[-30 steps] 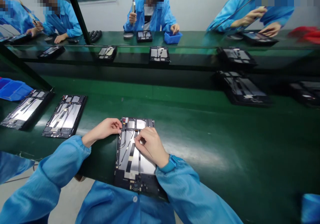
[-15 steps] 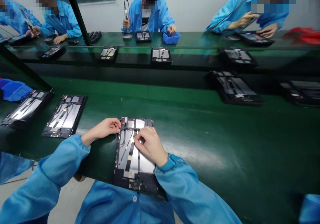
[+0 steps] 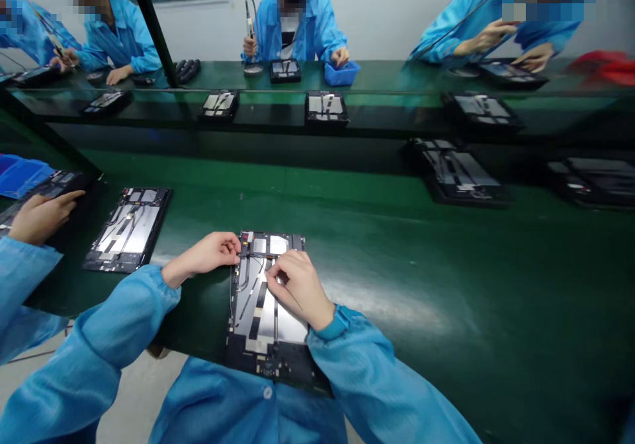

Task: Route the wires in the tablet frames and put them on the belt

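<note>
An opened tablet (image 3: 292, 321) lies on the green bench in front of me, its silver plates, black strips and cables bare. My left hand (image 3: 221, 251) is at its upper left corner, fingers curled and closed against the edge; whatever they pinch is too small to make out. Over the upper middle, my right hand (image 3: 300, 285) is closed in a pinch, thumb against forefinger. A thin dark wire (image 3: 256, 263) runs from the tablet's upper left part to these fingertips.
A second opened tablet (image 3: 126, 229) lies to my left. Beyond it, a co-worker's hand (image 3: 44, 216) rests over another tablet beside a blue bin (image 3: 22, 176). More opened tablets (image 3: 459, 173) lie at the back right and along the raised shelf (image 3: 268, 110). Several co-workers sit opposite.
A co-worker's hand and sleeve have come in from the left over the far-left tablet. Tablets on the shelf have shifted slightly right; those at back right slightly left. My hands have barely moved.
</note>
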Demonstrator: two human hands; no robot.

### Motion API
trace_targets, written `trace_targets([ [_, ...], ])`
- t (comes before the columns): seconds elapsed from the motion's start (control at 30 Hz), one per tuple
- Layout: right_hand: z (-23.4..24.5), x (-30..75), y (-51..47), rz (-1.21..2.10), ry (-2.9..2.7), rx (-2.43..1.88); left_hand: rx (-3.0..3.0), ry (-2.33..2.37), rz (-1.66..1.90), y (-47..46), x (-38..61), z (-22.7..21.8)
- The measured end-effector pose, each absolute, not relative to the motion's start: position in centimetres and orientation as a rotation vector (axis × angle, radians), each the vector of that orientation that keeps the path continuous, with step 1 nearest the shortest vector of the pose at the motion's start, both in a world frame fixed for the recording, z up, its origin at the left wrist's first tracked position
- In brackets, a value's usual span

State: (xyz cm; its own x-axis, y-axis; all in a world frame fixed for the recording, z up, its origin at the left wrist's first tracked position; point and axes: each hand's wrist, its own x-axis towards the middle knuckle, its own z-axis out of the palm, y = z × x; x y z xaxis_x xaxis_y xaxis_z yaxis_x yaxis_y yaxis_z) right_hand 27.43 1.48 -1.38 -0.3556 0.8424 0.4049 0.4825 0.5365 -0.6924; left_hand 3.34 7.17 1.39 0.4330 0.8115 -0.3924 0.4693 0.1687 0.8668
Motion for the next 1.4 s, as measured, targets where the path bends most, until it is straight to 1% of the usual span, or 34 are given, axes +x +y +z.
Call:
trace_targets([
  [0.17, -1.4, 27.4, 1.4, 0.580, -2.027, -1.054, 1.368, 1.284, 0.447, 6.2, 4.0, 0.8],
  [0.27, -1.3, 27.4, 1.4, 0.567, -2.046, -1.047, 1.324, 1.369, 0.435, 6.0, 4.6, 1.0],
  [0.4, -1.2, 27.5, 1.4, 0.572, -2.089, -1.013, 1.502, 1.422, 0.419, 6.2, 4.9, 1.9],
  [0.57, -1.1, 27.7, 1.5, 0.573, -2.119, -0.980, 1.983, 1.460, 0.192, 7.0, 4.8, 3.6],
  [0.73, -1.2, 28.2, 1.9, 0.601, -2.091, -0.957, 2.410, 1.307, -0.036, 8.5, 5.8, 4.6],
  [0.87, -1.1, 28.6, 2.3, 0.604, -2.043, -0.965, 2.488, 1.182, -0.210, 10.0, 6.4, 4.8],
  [1.0, -0.9, 29.3, 2.7, 0.598, -1.938, -1.061, 2.463, 1.119, -0.283, 10.7, 6.7, 5.1],
  [1.2, -1.4, 30.0, 3.8, 0.782, -1.583, -1.260, 2.567, 1.265, -0.370, 9.9, 7.7, 5.7],
  [1.3, -1.5, 29.7, 4.5, 0.600, -1.662, -1.342, 2.589, 1.345, -0.419, 9.5, 8.0, 5.9],
  [1.4, -1.1, 29.4, 4.7, 0.308, -1.973, -1.273, 2.583, 1.410, -0.455, 9.2, 7.9, 6.1],
])
